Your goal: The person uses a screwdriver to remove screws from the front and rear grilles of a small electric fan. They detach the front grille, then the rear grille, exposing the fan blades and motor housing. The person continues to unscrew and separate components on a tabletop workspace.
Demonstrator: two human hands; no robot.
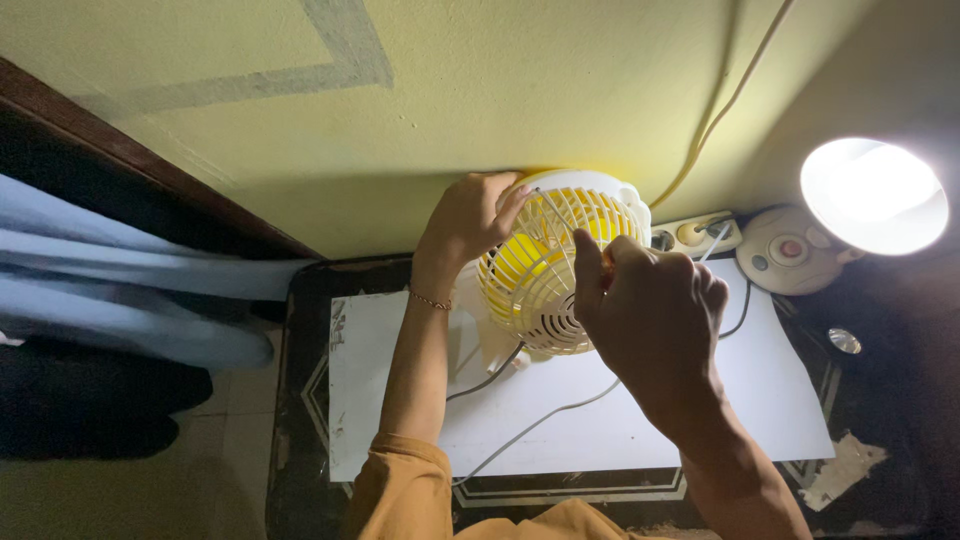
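Standing at the upper centre of the frame, 1 small round fan with a white plastic wire grille and yellow blades (556,262) is seen on 1 flat white sheet (640,410) that covers a dark table with pale inlaid lines (300,400). 2 hands are counted. The left hand (472,215) is curled over the fan's upper left rim, fingers pressed against the grille, with the forearm raised steeply from an orange sleeve (405,490) and 1 thin bracelet (431,300) worn at the wrist. The right hand (650,310) is closed into a loose fist in front of the grille's right side, thumb up; something slim seems pinched in it, but what cannot be told. 2 thin white cords (530,425) are trailed across the sheet. At the upper right, 1 white power strip (697,235) is set against the yellow-green wall (500,90), and beside it 1 white round-based desk lamp (875,195) is lit brightly. Folded pale blue cloth (120,290) is seen at the left edge.
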